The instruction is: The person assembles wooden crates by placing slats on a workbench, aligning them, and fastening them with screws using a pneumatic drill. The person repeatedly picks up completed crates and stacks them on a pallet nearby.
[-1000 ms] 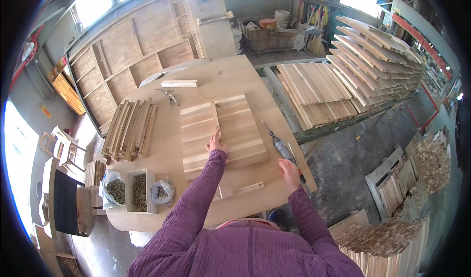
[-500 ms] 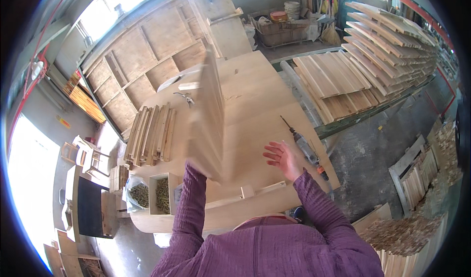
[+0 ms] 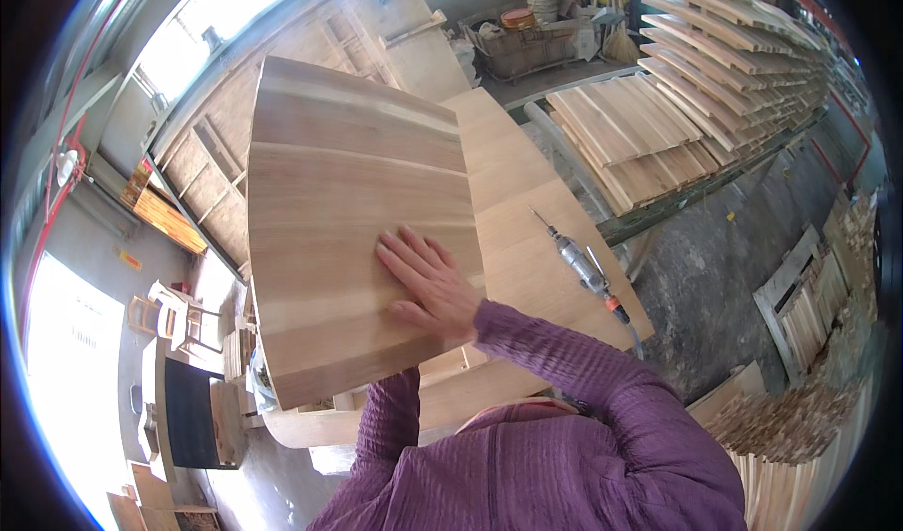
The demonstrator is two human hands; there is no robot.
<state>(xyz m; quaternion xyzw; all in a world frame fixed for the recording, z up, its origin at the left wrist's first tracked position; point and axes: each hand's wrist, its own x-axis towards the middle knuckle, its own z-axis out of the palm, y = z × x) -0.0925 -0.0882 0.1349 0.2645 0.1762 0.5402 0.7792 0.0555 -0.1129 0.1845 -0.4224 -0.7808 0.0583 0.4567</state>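
A broad wooden panel (image 3: 367, 183), made of several glued boards with light and dark grain, is raised and tilted over the table. My right hand (image 3: 428, 286) lies flat on its face, fingers stretched out. Behind the panel's lower edge goes my left forearm (image 3: 390, 409); the left hand itself is hidden, holding the panel from underneath. On the plywood tabletop (image 3: 513, 183), right of the panel, rests an air drill (image 3: 583, 268) with a long bit and a hose at its end. The panel covers most of the table's left part.
Stacked wooden panels (image 3: 734, 89) stand at the back right on a low platform. A framed plywood partition (image 3: 198, 169) rises behind the table on the left. Piles of wood strips (image 3: 781, 437) lie on the floor at the lower right. A dark-seated chair (image 3: 193, 413) stands lower left.
The panel has swung from nearly edge-on to facing me, now covering the wood strips and clamp on the table. My right hand has moved left from the air onto its face.
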